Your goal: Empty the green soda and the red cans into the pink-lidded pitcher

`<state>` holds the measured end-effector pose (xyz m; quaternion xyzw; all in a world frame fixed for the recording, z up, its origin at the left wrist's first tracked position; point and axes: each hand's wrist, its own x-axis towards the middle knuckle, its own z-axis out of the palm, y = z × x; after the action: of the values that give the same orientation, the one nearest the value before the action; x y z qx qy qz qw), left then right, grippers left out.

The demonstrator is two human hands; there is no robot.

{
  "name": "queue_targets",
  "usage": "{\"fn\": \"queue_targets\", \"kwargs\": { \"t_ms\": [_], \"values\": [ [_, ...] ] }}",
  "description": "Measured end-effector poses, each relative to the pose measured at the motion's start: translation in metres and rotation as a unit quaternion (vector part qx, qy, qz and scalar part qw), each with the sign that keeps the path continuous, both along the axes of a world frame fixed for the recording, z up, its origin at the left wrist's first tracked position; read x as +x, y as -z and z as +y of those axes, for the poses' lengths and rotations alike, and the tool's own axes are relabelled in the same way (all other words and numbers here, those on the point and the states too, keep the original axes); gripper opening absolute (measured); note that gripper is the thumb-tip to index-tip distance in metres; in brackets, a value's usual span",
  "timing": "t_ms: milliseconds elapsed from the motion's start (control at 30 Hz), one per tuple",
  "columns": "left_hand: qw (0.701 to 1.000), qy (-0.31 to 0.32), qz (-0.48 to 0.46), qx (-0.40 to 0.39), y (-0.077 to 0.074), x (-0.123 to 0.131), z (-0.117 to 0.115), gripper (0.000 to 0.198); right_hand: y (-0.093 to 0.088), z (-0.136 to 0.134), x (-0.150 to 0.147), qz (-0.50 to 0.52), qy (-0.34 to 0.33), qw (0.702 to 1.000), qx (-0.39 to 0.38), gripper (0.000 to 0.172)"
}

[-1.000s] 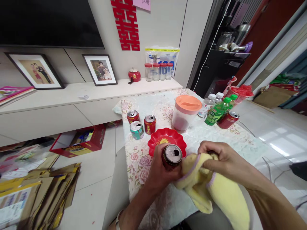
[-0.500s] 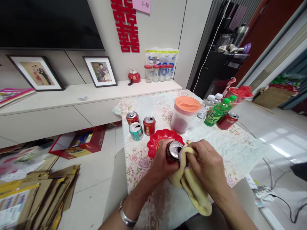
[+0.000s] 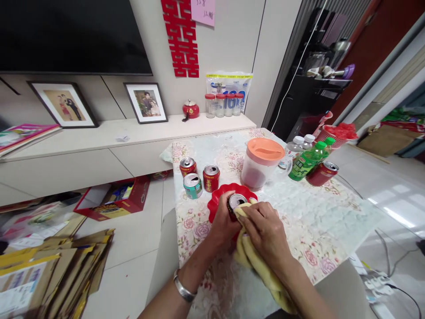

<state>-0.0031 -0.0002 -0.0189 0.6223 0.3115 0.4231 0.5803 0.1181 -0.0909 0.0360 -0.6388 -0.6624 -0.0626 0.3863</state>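
Observation:
My left hand (image 3: 224, 220) is wrapped round a dark drink can (image 3: 236, 201), whose silver top has an opened mouth. A yellow cloth (image 3: 257, 259) is bunched in the fingers of my right hand (image 3: 265, 228), and its upper end presses on the can's top and near rim. The rest of the cloth hangs down below my right wrist. Behind the held can lies a red scalloped plate (image 3: 215, 195), partly hidden by my left hand. To its left stand a red can (image 3: 211, 178), a teal can (image 3: 192, 186) and another red can (image 3: 187, 166).
A clear jug with an orange lid (image 3: 264, 155) stands beyond the plate. Green-capped bottles (image 3: 307, 161) and a red can lying tilted (image 3: 322, 173) are at the table's right. Flattened cardboard (image 3: 76, 266) and a red box (image 3: 113, 201) lie on the floor at left.
My right hand has brought the cloth leftward, from beside the can onto its top. My left hand keeps its hold on the can. The view has shifted slightly.

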Motion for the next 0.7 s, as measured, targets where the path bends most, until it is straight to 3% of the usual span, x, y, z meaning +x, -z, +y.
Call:
{"fn": "queue_targets", "kwargs": {
  "t_ms": [233,467,600,700],
  "values": [
    [1.000,0.002,0.020,0.020,0.001,0.000,0.001,0.071,0.023,0.004,0.009,0.077,0.047,0.996,0.017,0.019],
    [0.997,-0.014,0.020,0.069,0.010,0.000,-0.003,0.066,0.049,0.022,0.026,0.095,0.068,0.989,-0.087,0.019],
    [0.997,-0.008,0.030,0.069,0.012,-0.001,-0.003,0.070,0.054,0.023,0.024,0.081,0.071,0.986,-0.124,0.026],
    [0.998,-0.008,0.024,0.063,0.011,-0.002,-0.002,0.069,0.051,0.017,0.020,0.085,0.067,0.987,-0.115,0.022]
  ]
}}
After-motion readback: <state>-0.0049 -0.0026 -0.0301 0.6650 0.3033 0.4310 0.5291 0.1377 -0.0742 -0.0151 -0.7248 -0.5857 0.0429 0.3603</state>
